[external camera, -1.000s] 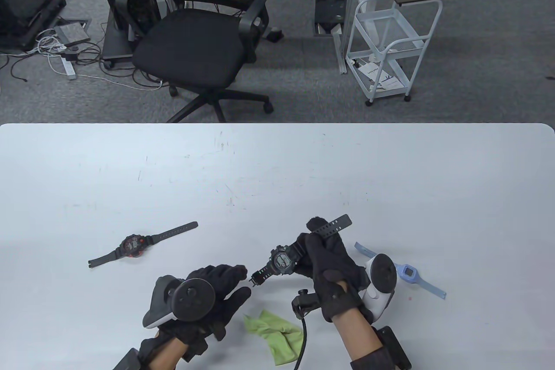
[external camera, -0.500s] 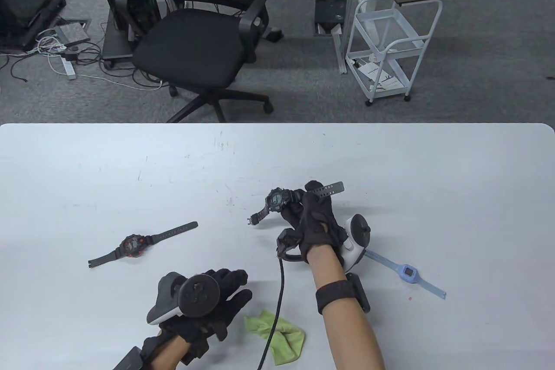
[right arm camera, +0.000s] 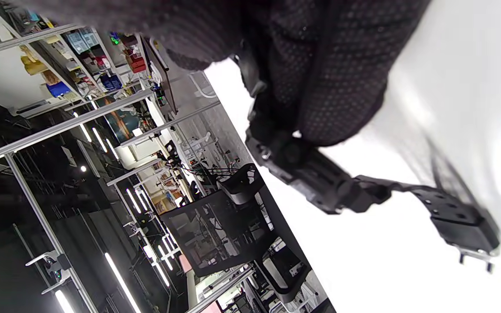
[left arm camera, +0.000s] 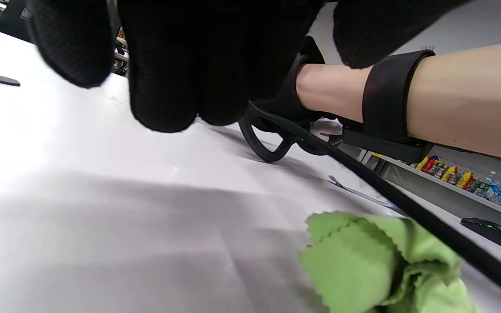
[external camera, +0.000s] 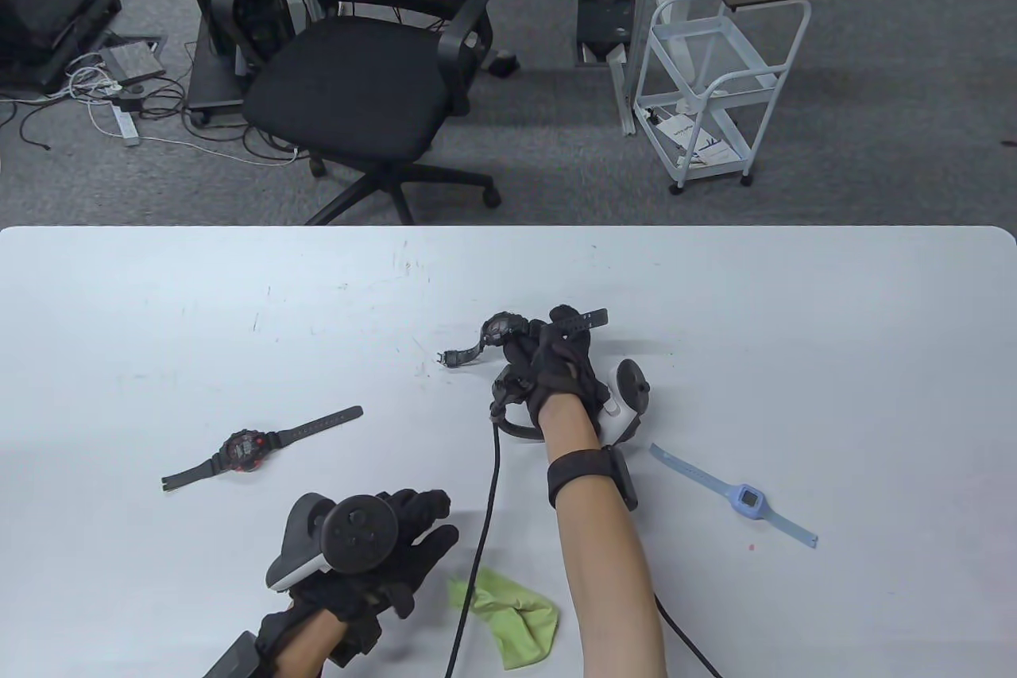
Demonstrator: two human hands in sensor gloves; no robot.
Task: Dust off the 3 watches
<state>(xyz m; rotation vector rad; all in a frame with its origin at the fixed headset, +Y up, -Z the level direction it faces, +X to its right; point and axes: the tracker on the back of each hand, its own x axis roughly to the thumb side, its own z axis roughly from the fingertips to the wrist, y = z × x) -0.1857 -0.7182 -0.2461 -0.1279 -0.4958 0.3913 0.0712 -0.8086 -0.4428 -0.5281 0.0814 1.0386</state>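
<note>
We see the right hand (external camera: 560, 376) stretched out over the middle of the white table (external camera: 794, 328), its fingers curled round the strap of a black watch (external camera: 502, 330). The watch's face sits just left of the fingertips; its buckle end (external camera: 451, 357) droops toward the tabletop, and the other strap end pokes out to the right past the hand. In the right wrist view the buckle hangs close to the surface, though we cannot tell if it touches.

The left hand (external camera: 397, 543) hovers at the near edge, fingers loose and holding nothing. A green cloth (external camera: 508, 618) lies crumpled just to its right, with a black cable (external camera: 485, 503) running over it.

A red-faced watch (external camera: 246, 449) lies flat at left. A light-blue watch (external camera: 747, 500) lies flat at right, near the right forearm.
</note>
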